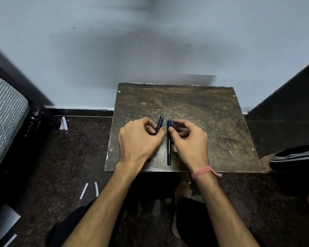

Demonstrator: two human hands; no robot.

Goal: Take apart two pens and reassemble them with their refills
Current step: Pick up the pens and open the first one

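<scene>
Pens point(169, 148), 2 dark, capped, side by side

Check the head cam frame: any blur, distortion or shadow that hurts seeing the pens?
Head view: wall and far table edge smeared by motion blur; wide-angle bends the side furniture; a soft dark shadow lies on the wall. Both pens stay sharp: print readable on the right pen; left hand covers most of the left pen; right hand pinches the other.

Two pens are lying side by side near the middle of the surface point(203, 122), running front to back. The left pen point(160, 124) is sitting under the left hand point(138, 139); the right pen point(169, 145) is lying just beside the right hand point(190, 141). Paper strips point(89, 189) are lying on the floor point(61, 157), left of the surface.
</scene>
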